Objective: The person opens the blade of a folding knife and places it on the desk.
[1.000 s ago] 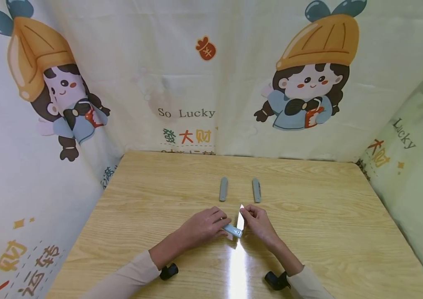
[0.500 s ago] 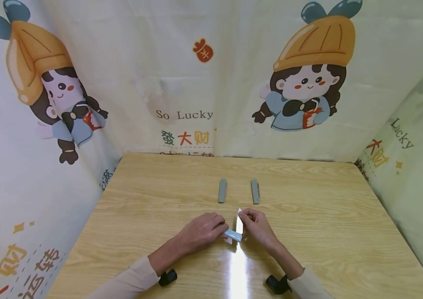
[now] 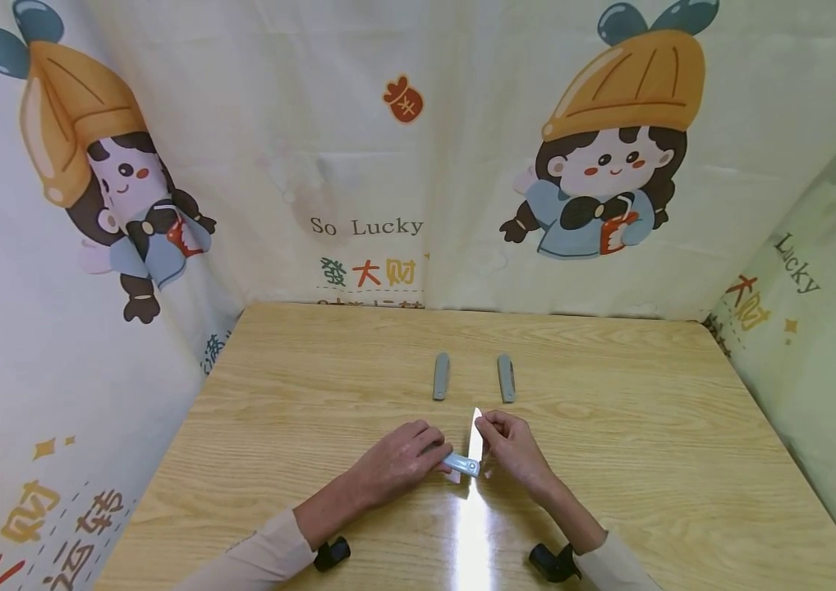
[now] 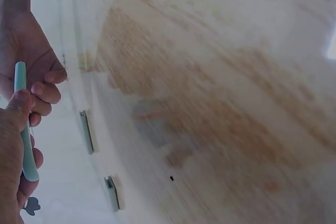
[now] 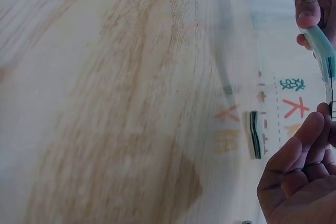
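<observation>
Over the middle of the table, the left hand [image 3: 406, 453] grips the pale blue-green handle of a folding knife [image 3: 461, 465]. Its bright blade [image 3: 475, 437] is swung out at an angle to the handle and points away from the person. With thumb and fingers, the right hand [image 3: 512, 443] pinches the blade near its tip. In the left wrist view the left thumb lies along the handle [image 4: 28, 150], and the right wrist view shows the handle [image 5: 319, 48] between both hands. Beyond them lie two grey folded knives, one left [image 3: 441, 377] and one right [image 3: 507, 378].
The wooden table [image 3: 300, 369] reaches back to a printed curtain [image 3: 462, 164], which also hangs along both sides. A bright reflection of light lies on the table in front of the hands. Black wrist mounts [image 3: 553, 563] sit under both forearms.
The left fingers have drawn back slightly along the handle, which now slopes a little less. The right hand keeps its pinch on the blade, almost in place.
</observation>
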Tool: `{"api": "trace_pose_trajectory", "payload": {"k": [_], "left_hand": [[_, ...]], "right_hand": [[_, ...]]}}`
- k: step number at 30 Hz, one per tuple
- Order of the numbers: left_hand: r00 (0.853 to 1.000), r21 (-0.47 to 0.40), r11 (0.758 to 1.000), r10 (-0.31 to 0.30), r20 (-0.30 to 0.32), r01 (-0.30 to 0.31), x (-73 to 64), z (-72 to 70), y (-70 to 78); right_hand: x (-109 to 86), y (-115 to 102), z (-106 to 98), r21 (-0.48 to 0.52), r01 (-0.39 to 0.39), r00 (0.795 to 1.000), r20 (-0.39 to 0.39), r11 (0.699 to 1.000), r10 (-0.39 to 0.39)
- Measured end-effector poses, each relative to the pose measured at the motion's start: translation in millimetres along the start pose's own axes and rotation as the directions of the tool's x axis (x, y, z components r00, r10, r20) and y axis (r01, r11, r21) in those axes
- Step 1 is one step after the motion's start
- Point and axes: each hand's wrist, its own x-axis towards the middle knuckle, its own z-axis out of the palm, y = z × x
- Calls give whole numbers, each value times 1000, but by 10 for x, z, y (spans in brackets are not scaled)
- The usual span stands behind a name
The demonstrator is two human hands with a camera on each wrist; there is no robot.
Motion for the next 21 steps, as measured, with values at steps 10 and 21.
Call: {"api": "trace_pose_trajectory", "payload": {"k": [10,21], "left_hand": [[999,15,999,-47,-3,47,-26,-15,40],[990,36,990,-139,-9,139,-48,-57,130]], "right_hand": [[2,46,-29,32,-22,1000,-14,999,22],[9,22,-76,24,-6,1000,-6,1000,6]]}}
